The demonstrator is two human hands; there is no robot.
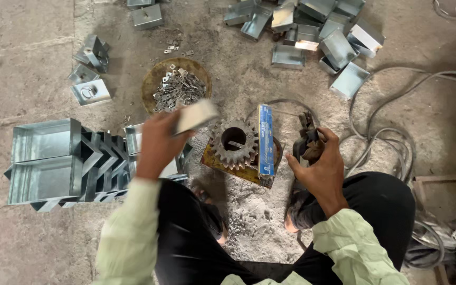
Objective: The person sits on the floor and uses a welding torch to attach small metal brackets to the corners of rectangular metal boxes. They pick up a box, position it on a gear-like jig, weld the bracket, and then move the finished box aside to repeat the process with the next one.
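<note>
Sheet-metal piece raised over a gear block on the floor.
Left hand (157, 145) fingers pinch a folded metal piece (196, 116) above the gear (233, 141); right hand (320, 163) fingers wrap the welding electrode holder (307, 138), kept beside the gear, within reach.

One camera on my head, looking almost straight down at the floor (22, 232), close above my knees, my left hand (159, 142) and right hand (320, 163) mid-frame, floor stretching ahead beyond them, no second view.
</note>
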